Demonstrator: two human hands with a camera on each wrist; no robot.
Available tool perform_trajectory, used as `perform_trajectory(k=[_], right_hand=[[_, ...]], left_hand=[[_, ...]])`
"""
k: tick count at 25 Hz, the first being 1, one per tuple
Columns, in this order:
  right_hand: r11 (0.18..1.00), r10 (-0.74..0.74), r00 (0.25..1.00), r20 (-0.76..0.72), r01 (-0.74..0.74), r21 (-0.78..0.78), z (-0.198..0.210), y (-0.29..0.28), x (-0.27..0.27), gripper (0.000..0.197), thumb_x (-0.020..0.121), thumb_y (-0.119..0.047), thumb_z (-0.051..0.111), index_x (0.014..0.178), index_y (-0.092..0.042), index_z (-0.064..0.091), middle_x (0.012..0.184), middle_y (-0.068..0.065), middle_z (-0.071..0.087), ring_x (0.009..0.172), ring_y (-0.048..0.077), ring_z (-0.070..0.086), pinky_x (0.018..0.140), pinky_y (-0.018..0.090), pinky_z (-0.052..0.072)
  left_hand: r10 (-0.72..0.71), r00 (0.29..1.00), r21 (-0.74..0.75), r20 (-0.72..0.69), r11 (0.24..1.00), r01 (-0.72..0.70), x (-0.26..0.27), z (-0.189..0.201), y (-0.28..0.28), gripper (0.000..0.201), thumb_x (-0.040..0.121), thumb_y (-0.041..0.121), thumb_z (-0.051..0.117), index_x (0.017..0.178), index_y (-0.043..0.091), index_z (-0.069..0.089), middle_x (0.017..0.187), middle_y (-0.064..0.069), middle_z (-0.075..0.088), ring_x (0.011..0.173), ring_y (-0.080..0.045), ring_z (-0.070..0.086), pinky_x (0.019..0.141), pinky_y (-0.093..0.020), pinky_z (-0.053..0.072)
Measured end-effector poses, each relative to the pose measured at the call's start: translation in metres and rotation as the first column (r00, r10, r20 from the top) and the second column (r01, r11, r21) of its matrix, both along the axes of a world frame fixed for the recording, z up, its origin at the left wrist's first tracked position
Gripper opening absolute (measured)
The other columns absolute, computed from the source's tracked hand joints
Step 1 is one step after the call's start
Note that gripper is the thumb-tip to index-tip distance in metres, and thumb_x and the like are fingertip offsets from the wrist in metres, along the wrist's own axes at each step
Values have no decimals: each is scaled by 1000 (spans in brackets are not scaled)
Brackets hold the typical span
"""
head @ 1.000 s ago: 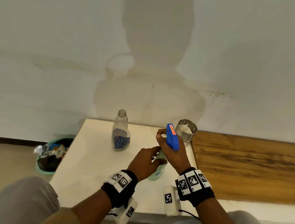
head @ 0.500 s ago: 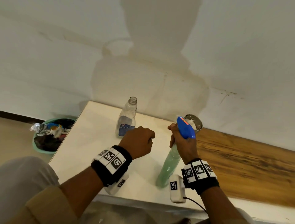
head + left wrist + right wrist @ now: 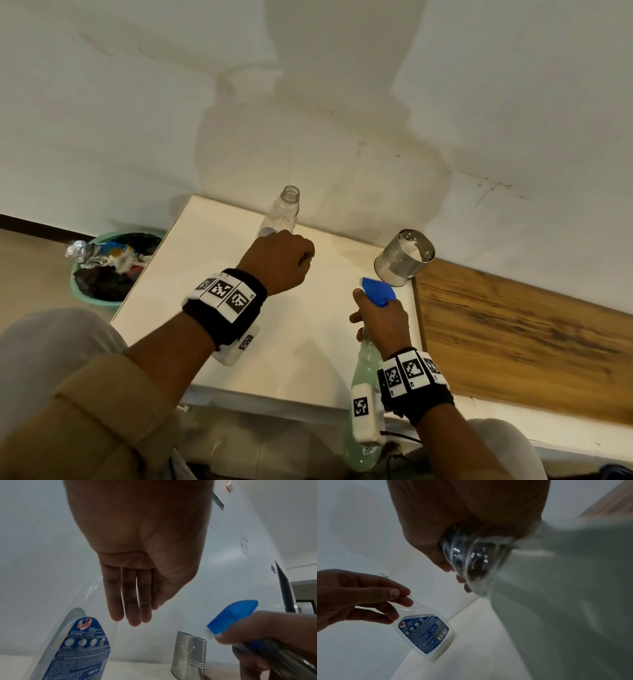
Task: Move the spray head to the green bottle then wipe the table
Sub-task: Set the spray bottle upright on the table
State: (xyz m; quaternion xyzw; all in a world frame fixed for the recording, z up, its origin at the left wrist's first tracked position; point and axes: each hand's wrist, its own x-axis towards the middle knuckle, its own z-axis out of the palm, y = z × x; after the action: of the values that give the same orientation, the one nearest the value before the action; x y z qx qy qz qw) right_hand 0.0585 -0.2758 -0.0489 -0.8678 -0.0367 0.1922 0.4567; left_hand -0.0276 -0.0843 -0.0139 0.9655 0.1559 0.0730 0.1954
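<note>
The green bottle (image 3: 364,370) carries the blue spray head (image 3: 378,291) on its neck. My right hand (image 3: 380,318) grips that neck just under the head and holds the bottle tilted above the table's near right edge. In the right wrist view the green body (image 3: 556,601) fills the right side. The clear bottle (image 3: 286,212) with a blue label stands capless at the table's back. My left hand (image 3: 277,260) hovers by its neck with fingers (image 3: 133,608) relaxed and nothing in them. Contact with the clear bottle (image 3: 426,628) I cannot tell.
The white table (image 3: 205,257) stands against the wall. A metal tin (image 3: 404,257) sits at its back right corner, close to the spray head. A wooden board (image 3: 513,335) adjoins the table on the right. On the floor at left is a green bin (image 3: 102,270) full of rubbish.
My left hand let go of the green bottle and moved back-left to the clear bottle. My right hand lifted the green bottle off the table, toward the near right.
</note>
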Motion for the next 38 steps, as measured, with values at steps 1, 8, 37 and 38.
perform_trajectory(k=[1,8,37,38], right_hand=[[1000,-4,1000,-15,3,-20,-2,0,0,24,87,-37,61,82,-13,59,80,10,74,49,20,59,50,24,48],[997,-19,999,-36,17,-70,-13,-3,2,31,87,-38,62,86,-6,62,79,10,71,49,19,59,50,23,46],[971,56,990,-129,-84,-223,0,-12,10,42,86,-47,61,92,-5,65,79,4,69,53,19,59,53,23,49],[973,54,989,-137,-83,-216,1,-14,9,41,86,-46,62,91,-5,64,79,4,69,53,20,59,54,23,49]], left_hand=[[-8,1000,3,13,1000,7,0,2,0,25,93,25,44,102,21,67,92,1,71,93,-25,61,74,-26,25],[-36,999,-53,-22,998,35,-2,6,0,26,94,27,46,111,21,65,102,3,70,106,-24,56,85,-29,30],[-55,993,-97,-101,994,46,-2,2,-9,28,92,29,50,112,18,66,109,-1,68,113,-25,53,78,-25,32],[-53,993,-94,-106,995,44,-2,1,-9,28,92,30,50,112,17,66,109,-1,68,113,-26,52,78,-25,33]])
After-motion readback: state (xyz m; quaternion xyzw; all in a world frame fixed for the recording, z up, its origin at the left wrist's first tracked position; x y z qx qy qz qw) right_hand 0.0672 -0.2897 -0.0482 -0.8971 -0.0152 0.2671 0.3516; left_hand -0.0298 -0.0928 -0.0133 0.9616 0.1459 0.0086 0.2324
